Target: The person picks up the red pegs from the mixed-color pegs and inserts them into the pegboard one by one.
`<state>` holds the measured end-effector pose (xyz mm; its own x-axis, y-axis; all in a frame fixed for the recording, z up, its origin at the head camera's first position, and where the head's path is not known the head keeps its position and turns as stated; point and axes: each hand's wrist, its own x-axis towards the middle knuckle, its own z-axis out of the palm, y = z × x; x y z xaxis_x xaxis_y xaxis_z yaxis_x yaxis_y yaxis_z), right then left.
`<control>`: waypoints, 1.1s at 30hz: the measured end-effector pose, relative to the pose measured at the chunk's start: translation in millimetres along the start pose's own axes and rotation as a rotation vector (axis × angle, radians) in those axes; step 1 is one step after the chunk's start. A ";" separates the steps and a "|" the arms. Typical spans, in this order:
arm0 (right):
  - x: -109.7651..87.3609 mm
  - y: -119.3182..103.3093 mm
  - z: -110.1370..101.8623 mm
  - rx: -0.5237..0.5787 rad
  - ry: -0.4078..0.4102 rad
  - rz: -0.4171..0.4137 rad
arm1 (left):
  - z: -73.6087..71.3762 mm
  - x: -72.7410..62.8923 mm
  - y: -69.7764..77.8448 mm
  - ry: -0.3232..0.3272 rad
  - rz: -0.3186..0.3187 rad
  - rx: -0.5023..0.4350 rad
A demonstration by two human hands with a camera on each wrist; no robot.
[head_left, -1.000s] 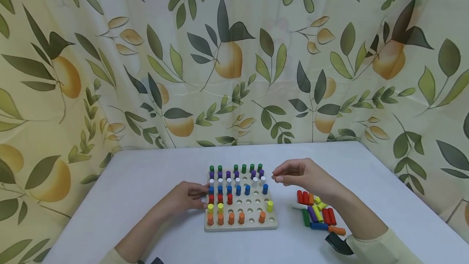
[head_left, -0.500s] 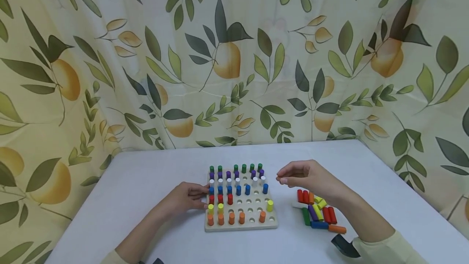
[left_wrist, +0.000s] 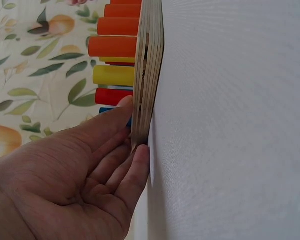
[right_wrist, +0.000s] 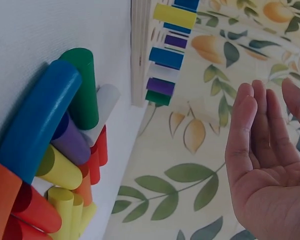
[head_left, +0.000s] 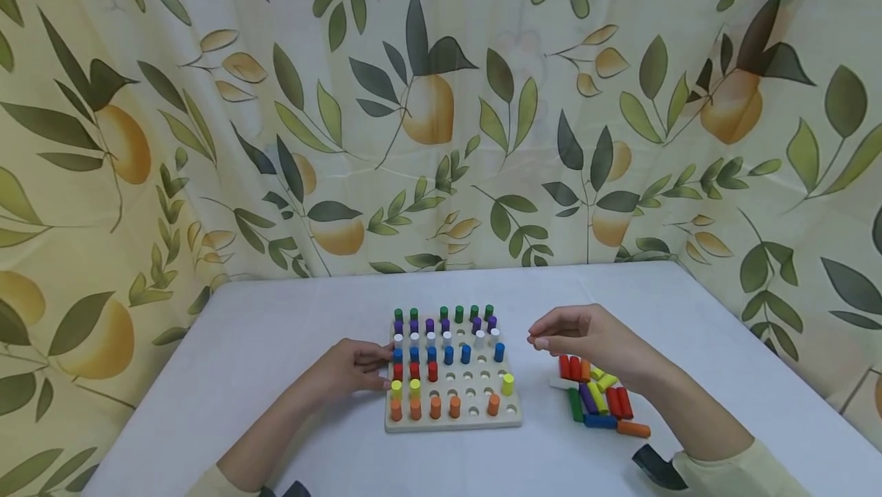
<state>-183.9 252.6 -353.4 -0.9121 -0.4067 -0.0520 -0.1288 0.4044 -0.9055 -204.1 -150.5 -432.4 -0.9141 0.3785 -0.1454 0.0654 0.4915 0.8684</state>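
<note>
A pale wooden pegboard [head_left: 455, 424] lies on the table, with coloured pegs upright in rows: green, purple, white, blue, red, yellow and orange from back to front. My left hand [head_left: 347, 368] grips the board's left edge. In the left wrist view, its thumb [left_wrist: 112, 117] lies over the top near the red and blue pegs, and the other fingers are against the layered side. My right hand [head_left: 586, 336] hovers right of the board, holding nothing. The right wrist view shows its fingers [right_wrist: 238, 132] loosely bent and the palm bare.
Right of the board, below my right forearm, is a pile of loose pegs: red, orange, yellow, white, purple, green and blue [head_left: 601, 422]. Some board holes stand bare, mostly in the red and yellow rows. A leaf-and-fruit-patterned curtain [head_left: 441, 175] hangs behind the white table [head_left: 310, 305].
My right hand has drifted a little to the right, away from the board. The left hand stays at the board's edge, and the pegs look unchanged.
</note>
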 end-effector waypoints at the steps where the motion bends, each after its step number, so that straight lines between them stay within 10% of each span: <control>1: -0.4 0.8 -0.5 -0.006 0.000 -0.001 | -0.2 -0.2 0.2 0.001 0.000 0.001; 33: -9.9 17.4 -11.6 -0.024 0.015 0.030 | -0.9 -0.5 0.3 0.006 -0.010 -0.023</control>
<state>-181.6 273.2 -363.8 -0.9213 -0.3821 -0.0722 -0.1107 0.4356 -0.8933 -204.0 -151.3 -431.6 -0.9171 0.3687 -0.1515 0.0468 0.4771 0.8776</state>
